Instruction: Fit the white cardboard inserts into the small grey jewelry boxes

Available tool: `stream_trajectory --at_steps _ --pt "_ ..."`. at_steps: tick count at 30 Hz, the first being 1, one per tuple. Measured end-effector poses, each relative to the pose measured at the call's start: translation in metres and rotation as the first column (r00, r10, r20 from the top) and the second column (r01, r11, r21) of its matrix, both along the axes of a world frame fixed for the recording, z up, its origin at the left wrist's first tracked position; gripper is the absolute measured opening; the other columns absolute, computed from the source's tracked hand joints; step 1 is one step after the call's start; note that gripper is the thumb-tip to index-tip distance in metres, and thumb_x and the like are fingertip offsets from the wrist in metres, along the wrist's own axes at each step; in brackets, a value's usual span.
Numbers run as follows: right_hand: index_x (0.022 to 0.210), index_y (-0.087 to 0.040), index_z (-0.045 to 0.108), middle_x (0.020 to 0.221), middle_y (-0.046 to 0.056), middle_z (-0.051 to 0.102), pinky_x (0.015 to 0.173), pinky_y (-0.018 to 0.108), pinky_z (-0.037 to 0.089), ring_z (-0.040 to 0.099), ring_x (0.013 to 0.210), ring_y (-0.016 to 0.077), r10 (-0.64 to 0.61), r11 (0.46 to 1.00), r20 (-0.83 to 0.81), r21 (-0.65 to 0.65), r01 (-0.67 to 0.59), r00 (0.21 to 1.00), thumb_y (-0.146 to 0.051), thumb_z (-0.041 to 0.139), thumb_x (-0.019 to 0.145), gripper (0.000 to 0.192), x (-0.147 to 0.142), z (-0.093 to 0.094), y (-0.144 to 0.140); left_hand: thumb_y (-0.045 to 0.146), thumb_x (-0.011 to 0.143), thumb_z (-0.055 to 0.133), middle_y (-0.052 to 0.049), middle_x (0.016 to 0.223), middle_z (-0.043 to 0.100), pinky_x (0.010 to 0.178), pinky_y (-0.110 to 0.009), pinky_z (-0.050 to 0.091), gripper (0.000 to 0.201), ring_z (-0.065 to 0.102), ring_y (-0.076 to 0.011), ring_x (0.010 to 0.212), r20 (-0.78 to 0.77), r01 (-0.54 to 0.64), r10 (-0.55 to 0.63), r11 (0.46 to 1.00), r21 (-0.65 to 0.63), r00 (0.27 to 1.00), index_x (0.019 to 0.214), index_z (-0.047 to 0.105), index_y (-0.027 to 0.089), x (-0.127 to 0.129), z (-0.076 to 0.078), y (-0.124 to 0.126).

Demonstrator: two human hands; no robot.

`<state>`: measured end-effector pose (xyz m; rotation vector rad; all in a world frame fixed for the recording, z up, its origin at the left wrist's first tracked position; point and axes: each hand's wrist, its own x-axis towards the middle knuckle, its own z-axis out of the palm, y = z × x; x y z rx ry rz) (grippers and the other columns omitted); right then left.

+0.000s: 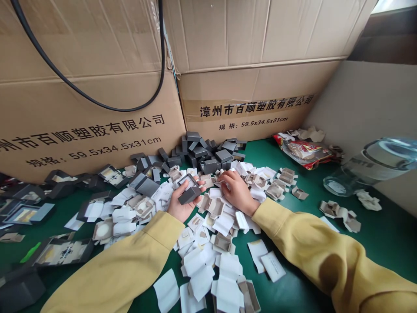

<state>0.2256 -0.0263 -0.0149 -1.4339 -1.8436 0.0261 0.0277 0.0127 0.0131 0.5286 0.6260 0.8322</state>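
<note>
A: Largest items to be listed first?

B: Two cardboard cartons (91,108) are recorded along the back, printed with black characters; a black cable (97,102) is looped across the left one. A green surface (293,287) is noted beneath everything.

A: Mid-sized entries?

B: A clear glass jar (368,167) is lying on its side at the right edge, and a red snack packet (304,152) is seen behind it. A pile of grey box parts (203,154) is heaped against the cartons. White and beige card inserts (208,256) are scattered over the middle of the surface.

A: And the hands?

B: Yellow sleeves (130,269) are worn on both arms. The left hand (182,202) is raised slightly over the inserts; a small grey box (189,189) is held in it, hinged open, with the fingers (197,188) curled round its edges. The right hand (236,189) is laid palm down on the inserts just right of the box, its fingers bent and pressed among the pieces; whether one is pinched cannot be told.

A: Smallest?

B: A few loose inserts (339,213) are catalogued near the jar.
</note>
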Motion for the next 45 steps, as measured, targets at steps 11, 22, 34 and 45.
stream_trajectory --at_steps 11,22,34,45 --pt "0.102 -0.016 0.062 0.099 0.011 0.064 0.075 0.034 0.033 0.049 0.092 0.0216 0.27 0.963 0.531 -0.141 -0.23 0.804 -0.027 0.045 0.093 0.023 0.001 0.022 0.025 0.026 0.089 0.039 -0.009 0.089 0.067 0.051 -0.023 0.054 0.025 0.067 -0.0182 0.072 0.025 -0.01 0.011 1.0 -0.028 1.0 0.102 0.057 0.013 0.001 0.0 0.0" --pt "0.085 -0.015 0.063 0.079 0.008 0.063 0.07 0.033 0.028 0.047 0.084 0.0202 0.2 0.979 0.587 -0.09 -0.183 0.784 -0.024 0.04 0.095 0.027 -0.004 0.016 0.034 0.027 0.088 0.042 -0.009 0.088 0.067 0.053 -0.023 0.055 0.024 0.067 -0.0173 0.071 0.042 -0.019 0.021 0.999 -0.038 0.999 0.099 0.058 0.014 0.0 -0.001 0.0" --pt "0.082 -0.018 0.055 0.07 0.001 0.057 0.062 0.026 0.041 0.051 0.064 0.0136 -0.03 0.998 -0.346 0.045 0.048 0.938 -0.032 0.039 0.09 0.022 0.0 0.023 0.017 0.022 0.086 0.043 -0.013 0.112 0.064 0.079 -0.039 0.056 0.024 0.059 -0.0243 0.106 0.041 -0.109 0.112 0.992 -0.063 0.993 0.095 0.063 0.011 0.005 -0.001 -0.001" --pt "0.09 -0.022 0.05 0.074 -0.001 0.059 0.062 0.03 0.055 0.059 0.063 0.0136 0.052 0.948 -0.824 -0.138 -0.288 0.565 -0.046 0.057 0.077 0.029 -0.012 0.016 0.02 0.021 0.085 0.046 -0.01 0.1 0.069 0.095 -0.047 0.047 0.022 0.064 -0.0233 0.096 0.064 -0.145 0.155 0.979 -0.145 0.986 0.097 0.063 0.013 0.009 0.002 -0.002"
